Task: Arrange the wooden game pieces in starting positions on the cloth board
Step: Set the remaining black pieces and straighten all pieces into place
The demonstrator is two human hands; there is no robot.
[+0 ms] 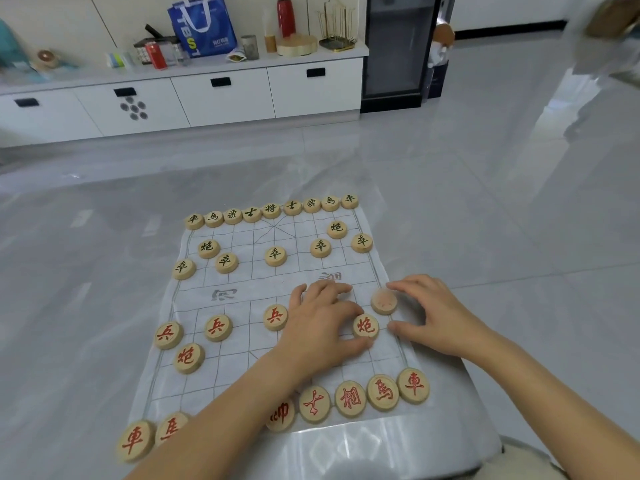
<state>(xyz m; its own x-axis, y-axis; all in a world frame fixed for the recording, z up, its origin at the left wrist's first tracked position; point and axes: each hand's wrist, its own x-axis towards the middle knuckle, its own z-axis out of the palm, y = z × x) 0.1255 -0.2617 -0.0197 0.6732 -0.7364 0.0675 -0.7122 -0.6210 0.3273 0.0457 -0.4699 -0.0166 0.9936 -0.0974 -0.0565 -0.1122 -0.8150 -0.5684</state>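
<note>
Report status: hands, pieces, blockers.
Left hand pinches red cannon piece. Right hand touches blurred piece. Cloth board nearly set; left forearm covers near-row pieces.

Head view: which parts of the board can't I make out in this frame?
- Blurred piece beside the right hand: motion smears its character.
- Near row: the left forearm covers the stretch between the second piece from the left and the middle one.
- Board under the left hand, which pinches the cannon piece: any piece there is hidden.
- Blurred shape, top right: cut by the edge.
</note>
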